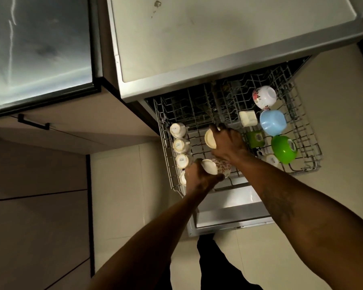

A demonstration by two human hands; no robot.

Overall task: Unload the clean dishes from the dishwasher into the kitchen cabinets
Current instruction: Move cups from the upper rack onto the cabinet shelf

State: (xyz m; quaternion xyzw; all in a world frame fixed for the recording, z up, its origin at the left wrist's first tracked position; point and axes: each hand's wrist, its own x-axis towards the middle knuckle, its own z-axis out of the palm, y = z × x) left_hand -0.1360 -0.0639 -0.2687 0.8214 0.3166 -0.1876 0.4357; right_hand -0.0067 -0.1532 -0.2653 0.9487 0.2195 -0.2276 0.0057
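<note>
**Progress.** Early stage, by my reading. The upper rack (306, 168) is pulled out over the open dishwasher door (228, 208) and is mostly loaded. No item is seen stowed. The only cabinet front (76, 124) in view is closed, interior not visible. Lower rack not visible, contents unknown.

**Hands.** Both are over the rack centre, close together but not touching.
- L hand (199, 176) grips a patterned mug (218, 167), lying on its side, base toward camera.
- R hand (226, 143) is curled over a cream cup (210, 139), tilted. Cannot tell whether it is clear of the tines.

**Rack contents, approx. 10 pcs remaining.**
- L wall: row of white mugs (181, 145), inverted. Four seen, with the nearest partly hidden by the L hand.
- R side, back to front: floral bowl (264, 97), blue bowl (272, 122), green bowl (284, 149), all inverted or tipped.
- Beside them: cream square tub (248, 118), green mug (255, 139), and one more white mug (270, 160) near the front.

**Left to do.** Carry the two held pcs to a cabinet, then clear the rest.
</note>
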